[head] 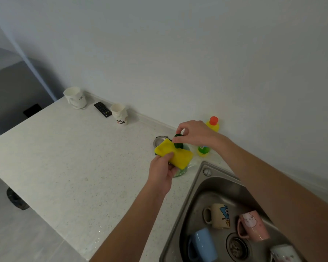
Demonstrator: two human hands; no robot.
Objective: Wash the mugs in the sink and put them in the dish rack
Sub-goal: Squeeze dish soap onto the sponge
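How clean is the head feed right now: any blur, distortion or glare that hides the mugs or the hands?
Head view: wide-angle bending tilts the counter and wall; light is soft and even, shadows faint. Left hand on the yellow sponge and right hand read fairly sharp. The pink mug in the sink is slightly smeared; the steel shows mild sheen only.

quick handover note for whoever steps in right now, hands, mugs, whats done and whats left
Left hand grips the yellow sponge over the counter beside the sink.
Right hand pinches the dark green pump top of a soap bottle just above the sponge.
Cream mug, pink mug, blue mug and a white mug lie in the sink.
Done: sponge picked up. No mug looks washed yet.
Left: soap the sponge, wash all four, rack them. The dish rack is not in view.
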